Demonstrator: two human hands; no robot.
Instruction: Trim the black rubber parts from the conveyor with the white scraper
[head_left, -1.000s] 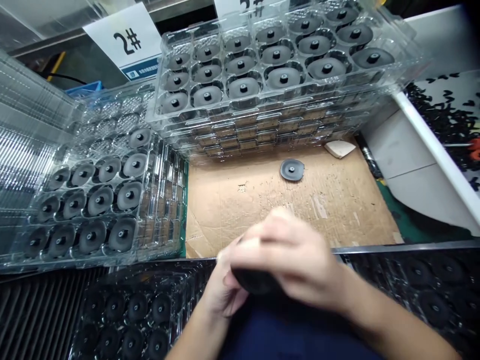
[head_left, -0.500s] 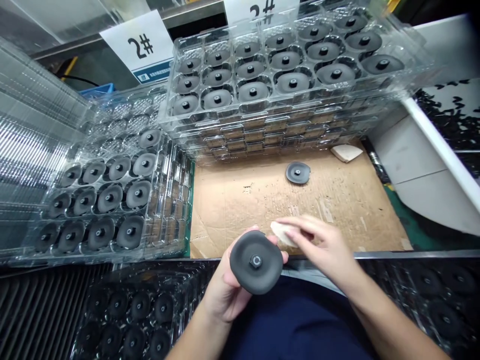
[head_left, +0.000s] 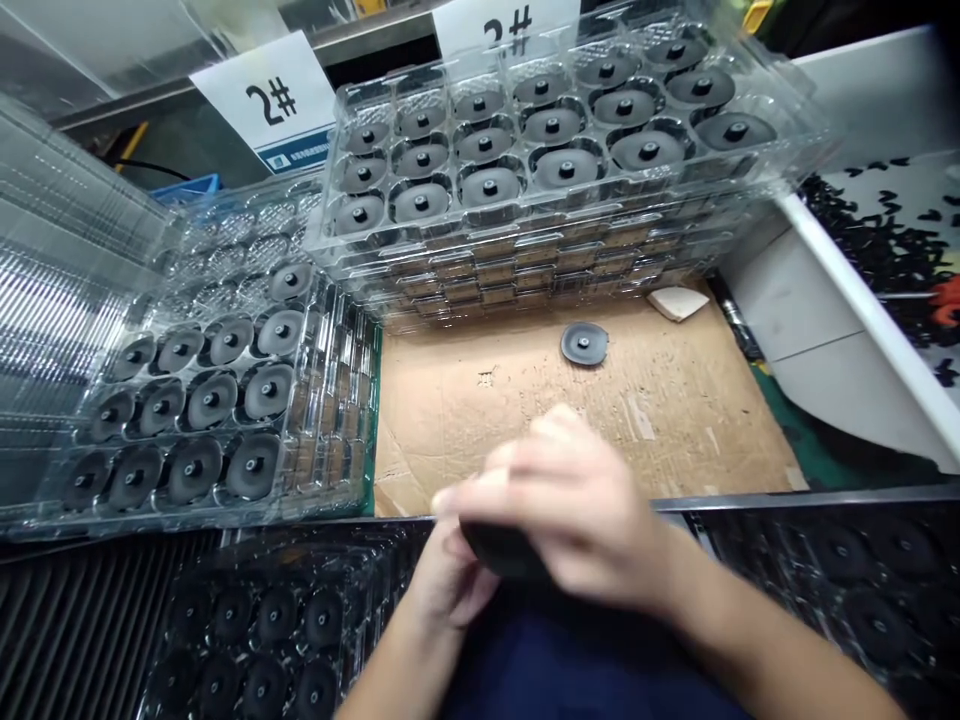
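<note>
My left hand [head_left: 442,580] is closed around the edge of a dark, dish-shaped rubber disc [head_left: 510,552], held low in front of my dark blue clothing. Over that disc lies my right hand [head_left: 577,500], blurred, its fingers curled across the upper side. It hides most of the disc, including the centre stub. The small white pad seen in this hand half a second ago is covered now by the fingers. Farther off, a similar loose disc [head_left: 584,344] rests stub-up on the cardboard [head_left: 450,400].
Stacked clear trays [head_left: 480,225] filled with discs stand behind the cardboard. Another tray stack [head_left: 300,420] is at left. A folded pale pad [head_left: 677,303] lies back right, beside a white bin wall [head_left: 862,310]. Small black parts [head_left: 877,225] lie beyond. Darker trays [head_left: 277,610] sit below.
My right hand has swung left from beside the disc to on top of it, covering it and the white pad. The left hand keeps its hold; the view has shifted slightly.
</note>
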